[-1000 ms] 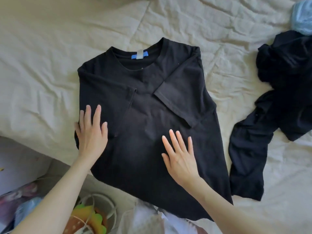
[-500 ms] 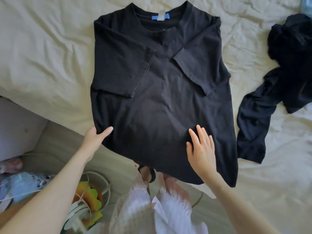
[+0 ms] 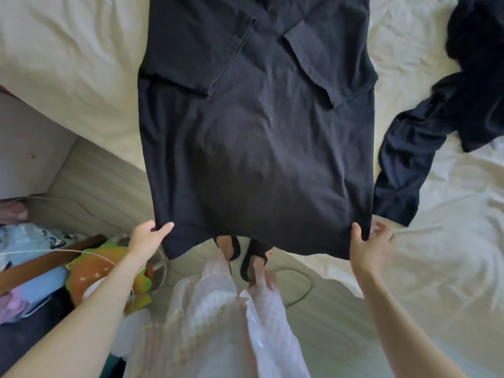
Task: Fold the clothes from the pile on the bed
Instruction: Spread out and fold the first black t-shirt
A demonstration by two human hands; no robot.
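Note:
A black T-shirt point(image 3: 256, 137) lies on the cream bed point(image 3: 68, 50) with both sleeves folded in over its front. Its lower part hangs past the bed's edge. My left hand point(image 3: 148, 237) pinches the bottom hem at the left corner, thumb on top. My right hand point(image 3: 368, 244) pinches the hem at the right corner. The hem is lifted slightly between the two hands. A pile of dark clothes point(image 3: 447, 110) lies on the bed to the right of the shirt.
Below the hem I see my feet in black sandals point(image 3: 245, 255) and light trousers. On the floor at the left lie a plush toy point(image 3: 109, 271), cables and other clutter. A pale wall panel point(image 3: 27, 148) stands at the far left.
Both hands have slid from lying flat on the shirt down to its bottom hem and taken hold of the two corners. The view has tilted downward.

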